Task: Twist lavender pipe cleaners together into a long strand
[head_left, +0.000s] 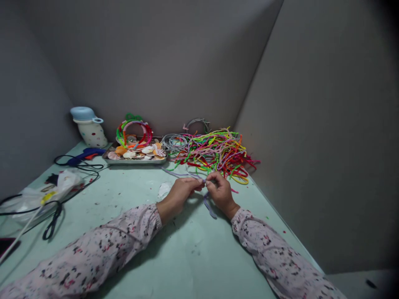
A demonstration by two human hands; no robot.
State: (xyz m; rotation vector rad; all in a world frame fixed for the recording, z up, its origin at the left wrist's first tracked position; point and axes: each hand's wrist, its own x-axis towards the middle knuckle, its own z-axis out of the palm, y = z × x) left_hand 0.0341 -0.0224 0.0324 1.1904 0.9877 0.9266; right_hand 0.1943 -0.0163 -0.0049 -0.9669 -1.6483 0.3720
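A light purple fuzzy stem (209, 207) is pinched between my two hands above the pale green table. One part of it stretches out to the left behind my left hand, and another hangs down below the fingertips. My left hand (181, 193) grips it between thumb and fingers. Close against it, nearly touching, my right hand (220, 192) pinches the same stem. The fine detail where the fingertips meet is too small to tell. Just behind the hands lies a tangled pile of many-coloured fuzzy stems (218, 147).
A metal tray (135, 162) of shells (148, 150) has colourful rings (120, 135) on it. Left are a cup (92, 133), a blue glue gun (82, 155), black cables (56, 220) and a plastic bag (29, 199). Coiled grey wire (177, 142) lies beside the pile. Walls border the table (193, 265).
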